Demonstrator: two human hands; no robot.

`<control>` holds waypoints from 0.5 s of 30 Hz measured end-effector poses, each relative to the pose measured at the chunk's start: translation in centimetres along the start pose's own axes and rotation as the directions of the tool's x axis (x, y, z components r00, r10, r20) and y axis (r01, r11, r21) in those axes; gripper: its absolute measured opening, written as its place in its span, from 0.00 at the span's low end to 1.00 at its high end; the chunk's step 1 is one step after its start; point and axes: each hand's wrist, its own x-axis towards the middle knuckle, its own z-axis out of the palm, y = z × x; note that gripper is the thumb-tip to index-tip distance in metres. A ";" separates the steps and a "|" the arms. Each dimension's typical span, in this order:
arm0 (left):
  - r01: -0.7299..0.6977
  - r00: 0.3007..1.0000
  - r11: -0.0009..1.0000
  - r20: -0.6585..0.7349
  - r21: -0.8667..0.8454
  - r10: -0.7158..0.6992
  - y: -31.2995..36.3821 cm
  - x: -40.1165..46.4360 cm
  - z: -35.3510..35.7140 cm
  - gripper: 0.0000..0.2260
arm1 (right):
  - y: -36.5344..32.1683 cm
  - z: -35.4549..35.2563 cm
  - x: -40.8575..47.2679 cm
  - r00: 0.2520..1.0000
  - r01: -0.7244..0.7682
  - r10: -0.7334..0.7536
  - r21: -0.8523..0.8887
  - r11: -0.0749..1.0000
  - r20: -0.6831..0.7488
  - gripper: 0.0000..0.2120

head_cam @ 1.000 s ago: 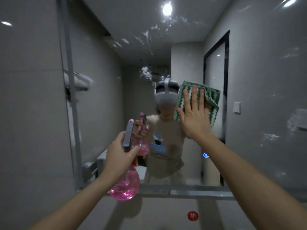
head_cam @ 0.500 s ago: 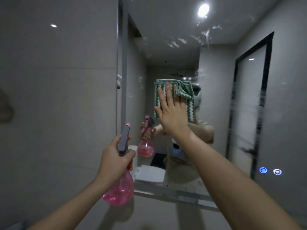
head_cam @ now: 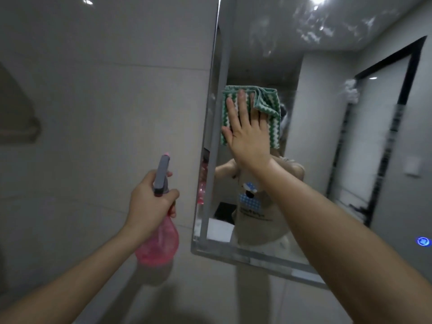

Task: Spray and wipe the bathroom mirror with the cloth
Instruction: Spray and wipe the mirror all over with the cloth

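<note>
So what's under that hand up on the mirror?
Under the right hand is a green-and-white cloth, pressed flat on the mirror. The glass behind the cloth is covered, so it can't be seen.

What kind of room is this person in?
Most likely a bathroom. A big wall mirror hangs on pale grey tiled walls, and the right hand presses a green cloth on the glass while the left hand grips a pink spray bottle.
</note>
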 end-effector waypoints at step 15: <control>-0.027 0.997 0.994 0.064 -0.108 0.034 -1.1 3.7 -0.9 0.13 | -2.8 -0.9 5.1 0.997 0.065 -0.064 -0.031 0.997 0.033 0.30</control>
